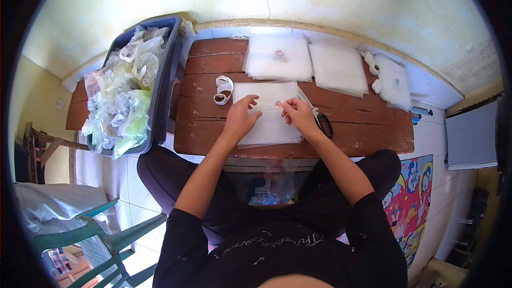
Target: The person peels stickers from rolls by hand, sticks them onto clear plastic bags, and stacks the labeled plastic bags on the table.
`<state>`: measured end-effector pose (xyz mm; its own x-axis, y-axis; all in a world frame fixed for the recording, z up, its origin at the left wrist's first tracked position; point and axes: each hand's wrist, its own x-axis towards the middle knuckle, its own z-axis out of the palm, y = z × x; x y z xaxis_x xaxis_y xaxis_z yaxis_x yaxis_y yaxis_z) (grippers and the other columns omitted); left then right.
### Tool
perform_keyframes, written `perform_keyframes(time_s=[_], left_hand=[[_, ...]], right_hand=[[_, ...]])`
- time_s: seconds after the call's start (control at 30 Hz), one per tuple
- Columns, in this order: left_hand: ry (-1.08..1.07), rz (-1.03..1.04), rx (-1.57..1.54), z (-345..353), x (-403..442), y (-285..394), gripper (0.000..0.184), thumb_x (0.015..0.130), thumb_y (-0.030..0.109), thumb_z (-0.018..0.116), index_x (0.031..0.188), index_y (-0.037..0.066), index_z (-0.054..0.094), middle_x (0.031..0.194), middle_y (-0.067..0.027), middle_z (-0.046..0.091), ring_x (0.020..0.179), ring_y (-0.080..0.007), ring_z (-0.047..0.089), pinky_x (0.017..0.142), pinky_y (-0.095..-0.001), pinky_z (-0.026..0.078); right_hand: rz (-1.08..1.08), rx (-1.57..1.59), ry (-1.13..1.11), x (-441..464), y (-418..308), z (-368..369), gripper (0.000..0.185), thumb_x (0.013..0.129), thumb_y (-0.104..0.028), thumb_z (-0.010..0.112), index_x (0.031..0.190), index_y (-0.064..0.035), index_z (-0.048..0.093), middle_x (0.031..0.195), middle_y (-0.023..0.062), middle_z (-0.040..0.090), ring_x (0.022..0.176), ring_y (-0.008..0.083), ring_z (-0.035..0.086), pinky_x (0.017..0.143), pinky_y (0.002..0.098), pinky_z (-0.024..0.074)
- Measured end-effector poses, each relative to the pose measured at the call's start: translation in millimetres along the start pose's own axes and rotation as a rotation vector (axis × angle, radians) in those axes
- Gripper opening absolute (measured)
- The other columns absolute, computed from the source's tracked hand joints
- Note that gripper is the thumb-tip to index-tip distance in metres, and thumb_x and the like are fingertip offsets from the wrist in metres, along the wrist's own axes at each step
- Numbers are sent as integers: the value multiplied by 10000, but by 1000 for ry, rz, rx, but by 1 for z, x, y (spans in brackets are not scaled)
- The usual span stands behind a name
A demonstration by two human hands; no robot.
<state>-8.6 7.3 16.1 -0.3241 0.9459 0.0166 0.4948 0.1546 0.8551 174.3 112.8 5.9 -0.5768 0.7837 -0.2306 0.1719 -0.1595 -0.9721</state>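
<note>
Right hand [300,113] of the person is narrow: thumb and finger are pinched together on a small pinkish piece [278,104], which is held above the near pile [272,130] of clear plastic sheets. From where I stand, I cannot tell whether this piece touches the top sheet. Left hand [241,119] is wide, with the thumb apart from the curved fingers; it is over the left part of the same pile, and I see nothing in its grasp. Whether it rests on the plastic, I cannot say.

The pile lies on a brown wooden table [368,133], close to the edge where the person sits. Just beside its right side is a black handle [324,126], which looks like that of scissors, near the right wrist. On the other side, to the left of the pile, are white rolls [223,90].

Farther back, toward the wall, there is a stack [261,56] of similar sheets with a small round label [280,53] on it, and next to this a second stack [337,66]. More small rolls [375,69] are between that one and a third stack [389,88]. At the left of the table stands a dark tub [175,48], heaped with filled plastic bags [128,85].
</note>
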Motion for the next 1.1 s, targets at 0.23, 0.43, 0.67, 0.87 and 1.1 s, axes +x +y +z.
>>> perform_keyframes(time_s=[0.23,0.43,0.67,0.87,1.1], left_hand=[[-91,140,305,7,-6,-6,422,733,76,752,1133,101,619,1177,-101,594,1143,-300,536,968,-402,451],[-109,143,323,6,-7,-5,411,720,64,761,1108,113,636,1156,-87,594,1132,-286,544,963,-397,458],[-91,152,319,7,-7,-7,385,702,53,763,1065,103,646,1133,-85,601,1108,-293,555,948,-385,462],[-102,163,353,6,-8,-4,377,714,64,759,1074,127,668,1150,-73,596,1108,-280,558,941,-386,467],[-120,184,424,8,-8,-6,365,744,97,742,1093,200,709,1145,-63,597,1071,-251,571,916,-384,488]], right_hand=[[64,-12,-30,8,20,2,220,929,-186,579,923,34,590,652,77,623,435,104,544,380,241,419],[111,-68,-108,8,20,6,213,932,-169,568,966,42,572,647,98,624,413,121,539,357,248,414],[144,-48,-138,6,19,11,208,932,-164,567,979,39,569,640,107,622,403,125,533,340,252,403],[168,-26,-136,8,20,10,205,926,-161,574,978,38,571,631,108,619,395,124,529,333,253,397],[158,-66,-125,8,19,12,201,914,-159,576,954,38,581,628,106,619,399,128,537,337,258,401]])
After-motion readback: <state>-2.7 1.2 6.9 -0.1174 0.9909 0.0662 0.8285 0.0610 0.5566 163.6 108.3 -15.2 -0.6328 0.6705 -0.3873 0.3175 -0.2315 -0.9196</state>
